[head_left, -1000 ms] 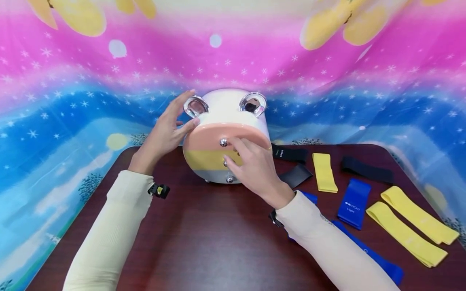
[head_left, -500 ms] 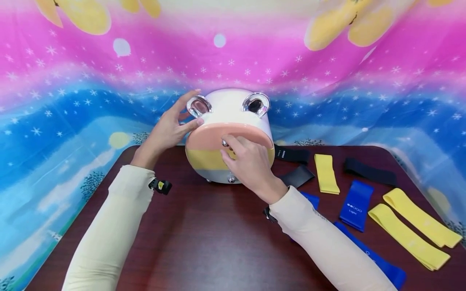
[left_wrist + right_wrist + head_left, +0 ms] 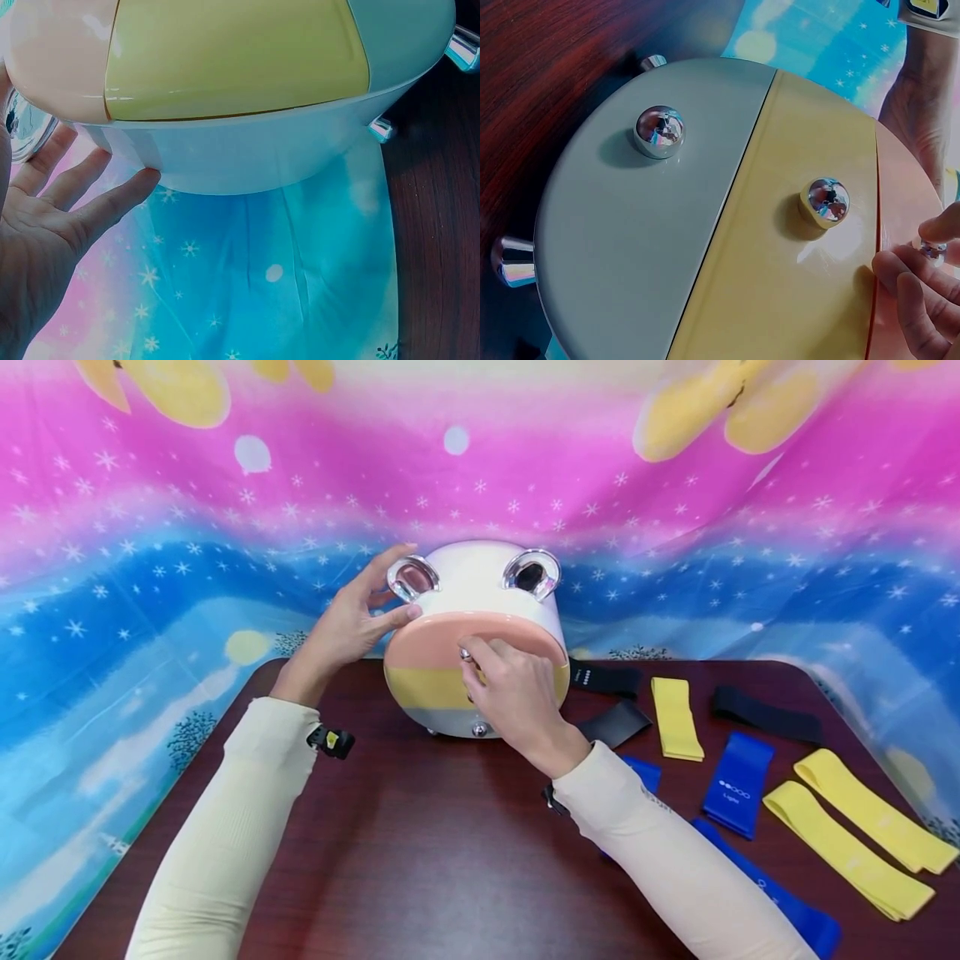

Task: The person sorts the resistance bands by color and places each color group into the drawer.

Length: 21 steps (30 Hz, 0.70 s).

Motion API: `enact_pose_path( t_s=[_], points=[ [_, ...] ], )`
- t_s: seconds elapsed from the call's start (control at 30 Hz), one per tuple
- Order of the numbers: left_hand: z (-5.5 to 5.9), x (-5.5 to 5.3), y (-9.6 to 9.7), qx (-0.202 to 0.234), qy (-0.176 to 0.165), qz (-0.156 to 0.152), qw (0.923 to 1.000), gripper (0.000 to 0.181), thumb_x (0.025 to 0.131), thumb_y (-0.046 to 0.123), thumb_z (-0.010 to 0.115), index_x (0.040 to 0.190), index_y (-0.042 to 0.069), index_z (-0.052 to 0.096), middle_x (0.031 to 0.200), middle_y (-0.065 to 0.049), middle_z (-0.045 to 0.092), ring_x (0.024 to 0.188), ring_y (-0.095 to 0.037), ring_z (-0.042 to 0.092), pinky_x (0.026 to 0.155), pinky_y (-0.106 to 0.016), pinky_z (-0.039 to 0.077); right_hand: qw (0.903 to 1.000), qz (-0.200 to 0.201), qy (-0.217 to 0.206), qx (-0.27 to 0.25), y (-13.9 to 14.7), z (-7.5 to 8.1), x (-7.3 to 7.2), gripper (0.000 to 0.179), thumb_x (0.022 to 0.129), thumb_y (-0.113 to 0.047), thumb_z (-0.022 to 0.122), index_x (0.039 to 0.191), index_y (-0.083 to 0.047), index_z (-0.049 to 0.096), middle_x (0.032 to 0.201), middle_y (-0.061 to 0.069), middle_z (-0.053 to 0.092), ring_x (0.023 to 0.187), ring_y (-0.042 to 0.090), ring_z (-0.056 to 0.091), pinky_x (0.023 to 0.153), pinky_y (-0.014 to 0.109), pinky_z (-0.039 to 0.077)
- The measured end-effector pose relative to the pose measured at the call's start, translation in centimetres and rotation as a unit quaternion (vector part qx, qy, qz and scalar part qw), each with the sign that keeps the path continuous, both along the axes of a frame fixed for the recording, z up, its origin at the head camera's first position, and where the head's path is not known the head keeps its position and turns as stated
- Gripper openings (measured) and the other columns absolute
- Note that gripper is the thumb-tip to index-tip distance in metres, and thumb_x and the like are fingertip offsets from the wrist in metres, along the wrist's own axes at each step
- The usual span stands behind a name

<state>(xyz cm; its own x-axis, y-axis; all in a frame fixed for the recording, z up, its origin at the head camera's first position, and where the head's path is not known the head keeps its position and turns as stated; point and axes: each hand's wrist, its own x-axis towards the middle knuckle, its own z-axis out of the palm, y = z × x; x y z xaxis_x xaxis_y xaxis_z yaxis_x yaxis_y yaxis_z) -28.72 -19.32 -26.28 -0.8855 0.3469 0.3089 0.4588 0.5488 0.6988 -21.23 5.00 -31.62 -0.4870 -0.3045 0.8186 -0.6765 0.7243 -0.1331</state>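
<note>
A white rounded drawer box [image 3: 480,568] with silver ears stands on the table, its front split into pink, yellow and grey drawers. Thumb and curled fingers of my right hand [image 3: 521,689] pinch the silver knob [image 3: 932,251] of the pink top drawer [image 3: 427,643]. That drawer lies flush with the front. My left hand [image 3: 341,622] rests on the box's left side, thumb at the upper front edge and fingers stretched behind the ear [image 3: 414,578]. In the left wrist view its fingertips touch the white side. The yellow drawer's knob [image 3: 826,201] and the grey drawer's knob [image 3: 660,131] stick out below.
Right of the box lie flat elastic loop bands: a small yellow band [image 3: 677,718], black bands [image 3: 765,714], a blue band [image 3: 738,785] marked Light, and two longer yellow bands [image 3: 847,852]. A patterned cloth [image 3: 480,485] hangs close behind the dark wooden table [image 3: 420,860].
My right hand's thumb has risen from beside the middle knob to the top knob, and its fingers have closed round that knob. The left hand stays at the ear.
</note>
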Motion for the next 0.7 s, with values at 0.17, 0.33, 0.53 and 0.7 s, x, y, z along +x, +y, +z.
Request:
enact_pose_path(
  t_s=[0.17, 0.33, 0.53, 0.7],
  points=[
    [0.1, 0.1, 0.0, 0.0, -0.002, 0.001, 1.0, 0.076, 0.099, 0.034, 0.074, 0.16, 0.051, 0.032, 0.173, 0.001, 0.026, 0.148, -0.042, 0.047, 0.109, -0.072, 0.046, 0.9998, -0.003, 0.018, 0.001, 0.0, -0.2, -0.2, 0.013, 0.098, -0.01, 0.069, 0.107, -0.008, 0.076, 0.065, 0.004, 0.06, 0.047, 0.017, 0.047, 0.04, 0.026, 0.033],
    [0.0, 0.0, 0.1, 0.004, -0.003, -0.002, 1.0, 0.076, 0.099, 0.034, 0.074, 0.16, 0.051, 0.032, 0.173, 0.002, 0.026, 0.149, -0.042, 0.047, 0.107, -0.071, 0.048, 0.9997, -0.001, 0.023, 0.001, 0.1, -0.1, 0.0, 0.012, 0.098, -0.01, 0.069, 0.107, -0.007, 0.076, 0.064, 0.004, 0.06, 0.047, 0.016, 0.046, 0.04, 0.026, 0.032],
    [0.1, 0.1, 0.1, 0.006, -0.011, -0.001, 0.9999, 0.076, 0.099, 0.035, 0.074, 0.159, 0.054, 0.032, 0.172, 0.003, 0.027, 0.149, -0.041, 0.048, 0.108, -0.071, 0.047, 0.9996, 0.0, 0.028, 0.005, 0.2, -0.2, 0.7, 0.01, 0.098, -0.01, 0.069, 0.105, -0.007, 0.075, 0.064, 0.004, 0.059, 0.046, 0.015, 0.046, 0.04, 0.024, 0.03],
    [0.1, 0.1, 0.0, 0.008, -0.011, -0.004, 0.9999, 0.076, 0.099, 0.035, 0.074, 0.159, 0.054, 0.032, 0.172, 0.002, 0.027, 0.148, -0.041, 0.048, 0.11, -0.071, 0.046, 0.9991, 0.006, 0.041, 0.006, 0.2, -0.1, 1.6, 0.009, 0.097, -0.01, 0.071, 0.104, -0.007, 0.075, 0.065, 0.004, 0.061, 0.047, 0.015, 0.046, 0.04, 0.024, 0.029]
  ],
)
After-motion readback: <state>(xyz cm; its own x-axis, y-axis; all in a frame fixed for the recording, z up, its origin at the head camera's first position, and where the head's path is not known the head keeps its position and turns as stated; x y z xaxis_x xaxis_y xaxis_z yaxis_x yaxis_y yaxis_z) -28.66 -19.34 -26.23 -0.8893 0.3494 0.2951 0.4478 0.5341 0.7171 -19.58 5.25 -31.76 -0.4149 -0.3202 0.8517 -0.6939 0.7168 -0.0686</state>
